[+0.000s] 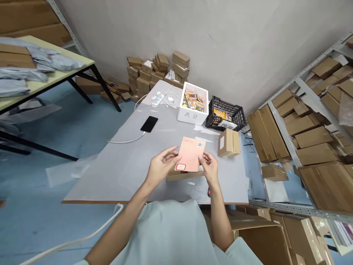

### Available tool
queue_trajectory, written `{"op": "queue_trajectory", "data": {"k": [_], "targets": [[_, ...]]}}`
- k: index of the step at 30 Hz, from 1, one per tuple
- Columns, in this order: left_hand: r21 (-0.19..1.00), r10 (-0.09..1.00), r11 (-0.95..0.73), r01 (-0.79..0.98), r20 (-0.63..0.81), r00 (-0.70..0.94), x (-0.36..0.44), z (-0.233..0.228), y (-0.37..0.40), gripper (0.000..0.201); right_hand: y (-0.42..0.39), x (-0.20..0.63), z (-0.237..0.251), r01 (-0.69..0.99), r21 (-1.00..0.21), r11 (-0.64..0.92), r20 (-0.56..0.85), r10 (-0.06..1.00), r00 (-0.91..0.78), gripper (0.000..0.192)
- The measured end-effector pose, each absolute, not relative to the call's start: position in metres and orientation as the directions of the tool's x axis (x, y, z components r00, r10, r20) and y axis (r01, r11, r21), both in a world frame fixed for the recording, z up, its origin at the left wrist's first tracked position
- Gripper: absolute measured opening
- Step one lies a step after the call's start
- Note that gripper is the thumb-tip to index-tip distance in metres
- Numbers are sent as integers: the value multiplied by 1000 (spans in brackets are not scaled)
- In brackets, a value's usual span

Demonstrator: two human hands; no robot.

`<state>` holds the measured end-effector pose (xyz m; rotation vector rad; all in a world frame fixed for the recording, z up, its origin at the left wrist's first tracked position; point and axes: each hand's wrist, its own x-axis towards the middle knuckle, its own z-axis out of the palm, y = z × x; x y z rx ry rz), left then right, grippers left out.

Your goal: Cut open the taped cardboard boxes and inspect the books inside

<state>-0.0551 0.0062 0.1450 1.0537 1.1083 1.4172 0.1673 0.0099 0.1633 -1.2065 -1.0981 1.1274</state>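
A pink booklet (pixel 191 154) with a barcode at its top right and a red-framed stamp at its lower left is held up over the table. My left hand (pixel 163 164) grips its left edge between thumb and fingers. On the opposite edge, my right hand (pixel 209 165) pinches it the same way. Beneath the booklet lies a flat cardboard box (pixel 176 177), mostly covered by it. To the right of my right hand stands a small taped carton (pixel 228 142). Part of a small dark object (pixel 209 192) shows beside my right wrist.
On the table (pixel 124 169) are a phone (pixel 149 124) with a cable, a power strip (pixel 157 99), a white foam box (pixel 191 116) of small booklets and a black crate (pixel 215 123). Cartons are piled by the wall. Shelves (pixel 300 86) of boxes stand right; another table (pixel 63 49) stands left.
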Motion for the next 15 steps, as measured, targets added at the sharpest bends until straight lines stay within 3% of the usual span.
{"op": "queue_trajectory", "data": {"k": [4,7,10,15], "targets": [[986,984,-162,-43,158,-86,-61,149,16,60,4,167,167,18,-998,67,68,990,121,47],[963,958,-261,66,267,-106,-65,155,15,47,0,169,176,162,-973,165,189,971,146,36],[956,955,-287,52,290,-67,-70,162,9,50,-4,171,188,241,-943,230,267,954,135,35],[971,969,-239,-22,237,-62,-71,170,0,67,-8,169,192,183,-959,219,242,963,120,59]]}}
